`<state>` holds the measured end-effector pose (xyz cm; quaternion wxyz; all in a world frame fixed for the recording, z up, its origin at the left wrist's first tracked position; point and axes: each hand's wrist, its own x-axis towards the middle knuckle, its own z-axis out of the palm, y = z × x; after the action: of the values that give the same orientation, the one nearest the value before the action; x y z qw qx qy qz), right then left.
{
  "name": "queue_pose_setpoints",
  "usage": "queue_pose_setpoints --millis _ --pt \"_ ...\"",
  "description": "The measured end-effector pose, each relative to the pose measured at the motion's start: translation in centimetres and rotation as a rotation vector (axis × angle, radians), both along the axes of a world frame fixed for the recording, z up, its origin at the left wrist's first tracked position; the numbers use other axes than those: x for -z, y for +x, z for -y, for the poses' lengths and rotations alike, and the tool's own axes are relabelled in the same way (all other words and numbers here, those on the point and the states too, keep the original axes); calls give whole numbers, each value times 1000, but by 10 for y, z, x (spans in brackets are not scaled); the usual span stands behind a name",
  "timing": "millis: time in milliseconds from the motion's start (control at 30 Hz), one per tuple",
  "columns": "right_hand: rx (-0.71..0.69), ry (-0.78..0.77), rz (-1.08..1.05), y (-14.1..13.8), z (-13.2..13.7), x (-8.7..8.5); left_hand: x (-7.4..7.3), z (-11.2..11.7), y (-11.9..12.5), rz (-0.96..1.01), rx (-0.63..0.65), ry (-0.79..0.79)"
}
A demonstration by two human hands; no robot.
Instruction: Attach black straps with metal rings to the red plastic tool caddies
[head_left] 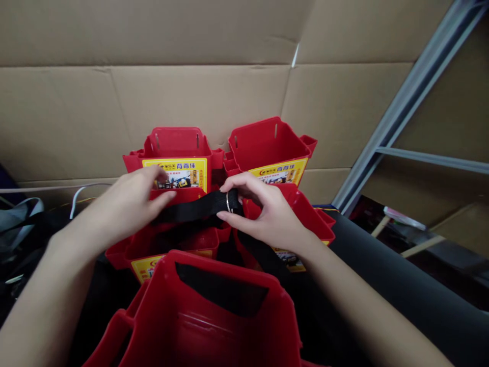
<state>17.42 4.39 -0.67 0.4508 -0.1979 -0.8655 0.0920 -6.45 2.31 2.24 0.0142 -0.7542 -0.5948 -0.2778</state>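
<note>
My right hand (263, 209) pinches a black webbing strap (191, 208) at its metal buckle (228, 202), between thumb and fingers. To the left, my left hand (143, 196) hovers over the strap's other stretch, thumb and fingers apart, with nothing visible between them. Nearest me stands a red plastic bucket (214, 331), tall-walled, with a black strap piece (221, 289) lying across the inside of its far wall. From the buckle the strap also runs down to the right, behind this bucket; its lower end is hidden.
Several more red buckets with yellow labels stand behind, among them one at back left (175, 142) and one at back right (271, 142). A cardboard wall (191, 97) closes off the back. A metal frame (397, 107) slants up at the right, beside a dark surface (367, 265).
</note>
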Motion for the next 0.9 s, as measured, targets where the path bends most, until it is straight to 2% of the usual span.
queue_pose_setpoints --millis 33,133,200,300,367,533,667,800,900 --pt "-16 -2 22 0 2 -1 1 2 11 84 127 2" --pt "-65 -4 66 1 6 -3 8 1 38 347 527 -173" --pt "-109 -17 70 1 9 -5 14 -5 45 481 647 -334" --pt "-158 -47 52 1 10 -6 22 -15 42 598 684 -518" --pt "-162 -63 39 2 10 -5 24 -18 37 661 696 -579" --pt "-164 -127 -37 2 11 -1 22 -16 33 860 730 -632" --pt "-191 -170 -56 1 11 -1 22 -17 32 878 722 -649" --pt "-252 -187 -52 2 13 -3 27 -16 35 992 820 -804" --pt "-224 -158 -49 2 17 -5 29 -14 38 1049 902 -868"
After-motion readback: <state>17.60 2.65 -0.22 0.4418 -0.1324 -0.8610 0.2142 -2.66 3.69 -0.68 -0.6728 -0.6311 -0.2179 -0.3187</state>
